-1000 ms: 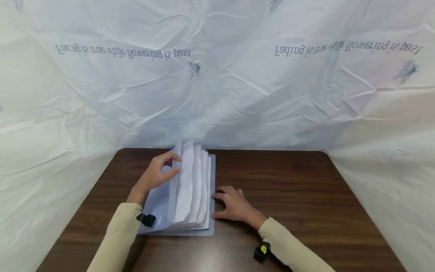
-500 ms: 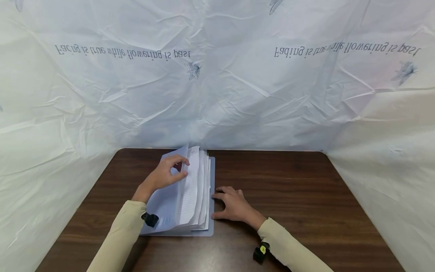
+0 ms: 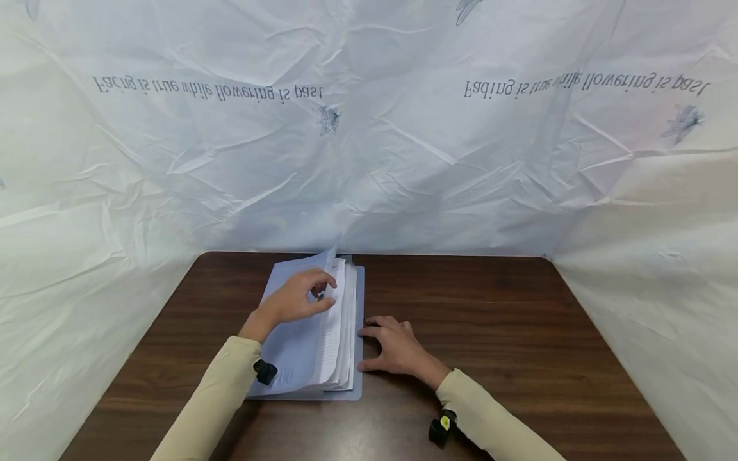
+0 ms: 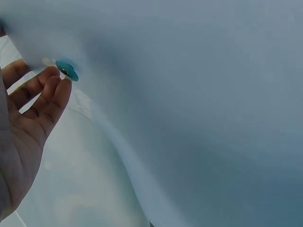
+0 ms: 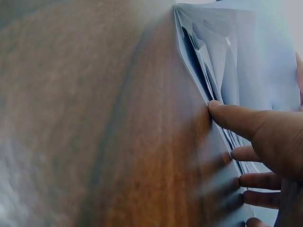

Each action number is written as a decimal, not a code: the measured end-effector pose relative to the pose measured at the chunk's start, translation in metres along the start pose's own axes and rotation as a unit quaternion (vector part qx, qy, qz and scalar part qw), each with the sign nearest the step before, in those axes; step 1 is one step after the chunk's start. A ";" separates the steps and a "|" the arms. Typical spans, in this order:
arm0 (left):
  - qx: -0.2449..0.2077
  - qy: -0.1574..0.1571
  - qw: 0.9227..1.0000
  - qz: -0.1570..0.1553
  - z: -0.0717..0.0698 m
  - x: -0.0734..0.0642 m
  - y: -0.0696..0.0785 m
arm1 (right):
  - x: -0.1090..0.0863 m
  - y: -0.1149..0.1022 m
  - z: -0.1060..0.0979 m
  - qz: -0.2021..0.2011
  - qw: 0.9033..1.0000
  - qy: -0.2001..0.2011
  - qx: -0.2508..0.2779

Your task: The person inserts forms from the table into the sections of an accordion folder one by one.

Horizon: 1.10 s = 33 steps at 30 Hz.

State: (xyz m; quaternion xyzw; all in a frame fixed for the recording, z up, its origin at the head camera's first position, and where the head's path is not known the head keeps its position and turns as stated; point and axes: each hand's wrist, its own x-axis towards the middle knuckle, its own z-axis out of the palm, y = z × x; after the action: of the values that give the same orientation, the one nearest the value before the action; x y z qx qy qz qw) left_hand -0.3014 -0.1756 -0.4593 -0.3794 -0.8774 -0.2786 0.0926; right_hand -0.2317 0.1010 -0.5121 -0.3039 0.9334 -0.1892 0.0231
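Note:
A pale blue plastic document folder [image 3: 291, 349] lies on the left part of the table, with a stack of white printed papers [image 3: 332, 339] showing inside. Its top cover is raised along the right side, and my left hand [image 3: 298, 296] pinches that free edge between thumb and fingers. By those fingertips, a teal snap button [image 4: 66, 70] shows on the cover in the left wrist view. My right hand [image 3: 398, 347] rests at the folder's right edge, thumb and fingertips touching the back sheet's rim [image 5: 194, 71]. Part of the papers is hidden under the cover.
The dark wood table [image 3: 490, 320] spreads to the right of the folder and has rounded far corners. Behind it and on both sides hangs a white plastic sheet [image 3: 403, 160] with printed words and flowers.
My left hand has moved right, bringing the cover's raised edge over the papers, so less of them shows. The right hand has stayed at the folder's right edge.

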 end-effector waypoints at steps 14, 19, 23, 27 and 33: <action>-0.020 -0.056 0.997 -0.052 0.019 0.004 0.009 | 0.000 0.000 0.001 0.004 1.000 0.000 0.004; -0.019 -0.071 0.995 -0.068 0.024 0.003 0.015 | 0.000 -0.001 0.002 0.005 1.000 0.001 0.001; -0.013 -0.092 0.993 -0.073 0.027 0.003 0.018 | 0.000 -0.001 0.002 0.004 1.000 0.001 -0.001; -0.004 -0.112 0.991 -0.071 0.031 0.003 0.018 | -0.001 -0.001 0.002 0.002 1.000 0.003 0.000; 0.012 -0.141 0.987 -0.081 0.037 0.003 0.017 | -0.001 -0.001 0.000 0.002 1.000 0.004 0.001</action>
State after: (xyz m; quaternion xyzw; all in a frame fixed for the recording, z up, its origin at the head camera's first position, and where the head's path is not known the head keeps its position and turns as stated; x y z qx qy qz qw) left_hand -0.2890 -0.1436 -0.4821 -0.3412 -0.9130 -0.2181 -0.0500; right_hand -0.2305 0.1008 -0.5116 -0.3012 0.9340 -0.1913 0.0197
